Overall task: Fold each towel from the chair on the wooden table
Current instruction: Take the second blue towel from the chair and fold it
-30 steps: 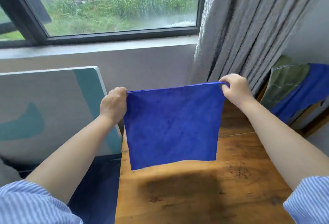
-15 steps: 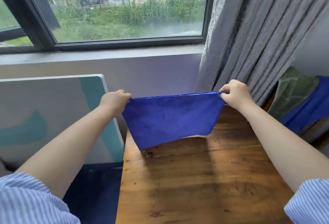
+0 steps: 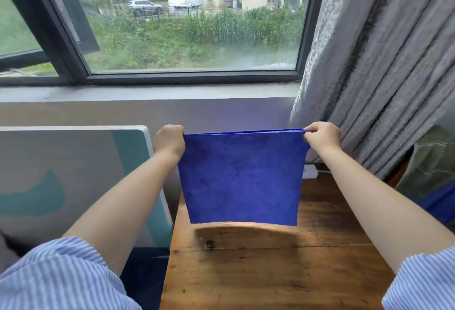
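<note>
A square royal-blue microfibre towel is held up by its two upper corners above the far end of the worn brown wooden table. The left corner is pinched in the curled fingers of the left hand, the right corner in those of the right hand, and the top edge is stretched nearly level between the two grips. Below the grips the cloth hangs flat and almost free of creases; its lower hem appears to hang just clear of the tabletop, with a strip of light showing beneath it.

The step in hand is judged to be the spreading or first fold of this towel. For a clean result, the tension between the two pinches should be kept even, so that the top edge stays straight. The lower hem should be brought to the wood first, squarely, and the rest laid down away from or toward the body without slack. The corners should be released only once the edges lie aligned.

Beyond the right grip, more cloth, olive-green and blue, is seen draped at the right edge beside the grey pleated curtain; these are judged to be towels still waiting. A small white block lies on the table just below the right grip, near the cloth's right edge.
</note>
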`<state>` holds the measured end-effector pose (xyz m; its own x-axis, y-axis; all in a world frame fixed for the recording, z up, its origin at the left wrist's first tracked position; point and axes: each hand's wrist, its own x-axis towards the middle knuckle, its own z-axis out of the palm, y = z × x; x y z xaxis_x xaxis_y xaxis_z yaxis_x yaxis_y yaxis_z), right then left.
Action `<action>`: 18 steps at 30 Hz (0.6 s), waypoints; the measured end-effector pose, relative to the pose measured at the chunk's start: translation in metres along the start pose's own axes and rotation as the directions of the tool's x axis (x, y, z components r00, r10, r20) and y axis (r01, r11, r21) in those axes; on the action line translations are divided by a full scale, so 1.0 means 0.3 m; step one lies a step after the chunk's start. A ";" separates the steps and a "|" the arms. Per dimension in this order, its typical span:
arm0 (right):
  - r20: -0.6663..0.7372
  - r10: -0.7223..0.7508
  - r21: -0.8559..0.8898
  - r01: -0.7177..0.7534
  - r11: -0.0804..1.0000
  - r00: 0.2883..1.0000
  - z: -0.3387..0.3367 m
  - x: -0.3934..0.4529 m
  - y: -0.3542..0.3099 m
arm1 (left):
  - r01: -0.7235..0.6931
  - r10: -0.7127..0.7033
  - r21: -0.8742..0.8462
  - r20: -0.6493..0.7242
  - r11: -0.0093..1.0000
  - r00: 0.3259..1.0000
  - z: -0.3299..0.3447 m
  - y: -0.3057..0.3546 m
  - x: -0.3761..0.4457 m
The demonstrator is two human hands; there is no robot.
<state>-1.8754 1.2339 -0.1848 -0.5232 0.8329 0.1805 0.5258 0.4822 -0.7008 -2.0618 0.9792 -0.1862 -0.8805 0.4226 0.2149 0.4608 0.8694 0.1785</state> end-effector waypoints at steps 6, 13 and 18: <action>-0.014 -0.189 -0.049 0.189 0.981 0.982 0.022 -0.027 0.040 | -0.072 0.063 -0.121 -0.077 0.990 0.995 0.041 -0.073 -0.027; 0.194 -0.245 -0.137 0.273 0.952 0.950 0.049 -0.245 0.234 | -0.285 0.291 -0.074 0.390 0.956 0.874 0.115 -0.197 -0.204; 0.619 -0.146 -0.339 0.430 0.837 0.772 0.053 -0.443 0.444 | -0.344 0.317 -0.102 0.680 0.934 0.661 0.204 -0.207 -0.401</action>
<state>-1.7466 1.1829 -0.3132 -0.8955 0.4046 -0.1857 0.4426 0.8535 -0.2751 -1.9914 0.8899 -0.2820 -0.5115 0.7295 -0.4541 0.7441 0.6403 0.1904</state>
